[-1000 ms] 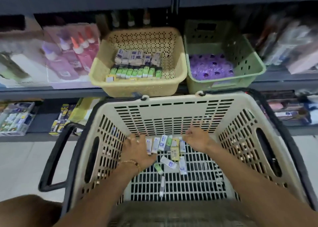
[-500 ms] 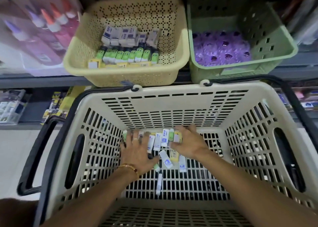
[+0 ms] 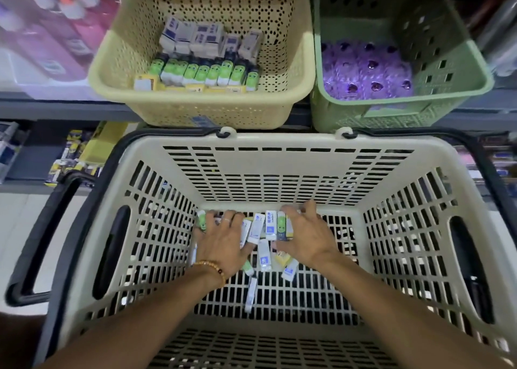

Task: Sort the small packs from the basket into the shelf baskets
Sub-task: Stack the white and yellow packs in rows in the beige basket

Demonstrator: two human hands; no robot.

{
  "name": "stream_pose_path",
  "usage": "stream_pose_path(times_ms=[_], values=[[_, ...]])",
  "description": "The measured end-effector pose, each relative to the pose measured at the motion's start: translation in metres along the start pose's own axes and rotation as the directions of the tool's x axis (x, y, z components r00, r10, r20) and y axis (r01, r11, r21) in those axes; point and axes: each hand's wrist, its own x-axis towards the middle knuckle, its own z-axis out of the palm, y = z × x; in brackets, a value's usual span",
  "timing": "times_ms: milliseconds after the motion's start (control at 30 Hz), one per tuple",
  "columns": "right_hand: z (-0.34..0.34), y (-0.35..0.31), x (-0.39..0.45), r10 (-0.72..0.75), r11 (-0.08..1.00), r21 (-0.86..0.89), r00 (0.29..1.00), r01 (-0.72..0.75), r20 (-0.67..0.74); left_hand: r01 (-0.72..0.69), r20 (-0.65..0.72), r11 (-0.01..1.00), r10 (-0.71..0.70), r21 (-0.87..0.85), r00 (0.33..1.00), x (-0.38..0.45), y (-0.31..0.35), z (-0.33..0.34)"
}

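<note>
While both forearms are stretched forward and down from the near edge, the two hands are set palm-down on the slotted floor of the cream plastic shopping basket [image 3: 279, 170] with black handles. The left hand [image 3: 223, 242], marked by a beaded bracelet at the wrist and a ring on one finger, is laid with fingers spread and bent over a cluster of small white, green and yellow packs [image 3: 268, 228]; a green pack is seen just beyond its outer fingertips, but whether any pack is actually gripped cannot be told. The right hand [image 3: 305, 234] is arched, its fingertips planted near the far wall and its thumb pressed against the side of the standing packs, so that the row is bracketed between the two hands. Several more packs are scattered flat behind the fingers, toward the wrists. Beyond the fingertips, on the shelf, a yellow perforated plastic basket [image 3: 117, 69] is seen with rows of green and white packs inside, and just to its right a green plastic basket [image 3: 475, 72] filled with purple packets.
</note>
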Motion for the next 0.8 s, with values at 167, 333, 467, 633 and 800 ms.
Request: stream_pose_path(times_ms=[167, 333, 467, 633, 800], values=[[-0.004, 0.009, -0.001, -0.002, 0.999, -0.053, 1.000, 0.000, -0.027, -0.015, 0.023, 0.997, 0.017, -0.078, 1.000, 0.012, -0.012, -0.008], [-0.001, 0.002, 0.002, 0.001, 0.993, -0.118, 1.000, -0.001, -0.001, -0.029, 0.061, 0.999, 0.031, -0.036, 0.998, 0.013, -0.005, -0.013], [-0.009, 0.004, 0.004, 0.027, 0.997, 0.071, 0.996, -0.033, 0.085, -0.019, 0.171, 0.998, 0.030, -0.064, 0.985, 0.017, -0.010, -0.027], [-0.047, 0.010, 0.000, 0.049, 0.569, 0.762, 0.938, -0.308, 0.343, 0.205, 0.297, 0.735, -0.005, -0.646, 0.955, 0.015, -0.010, -0.061], [-0.081, 0.002, -0.019, -0.192, 0.038, 0.910, 0.890, -0.413, 0.413, 0.486, 0.484, 0.046, 0.210, -0.873, 0.849, 0.002, -0.012, -0.095]])
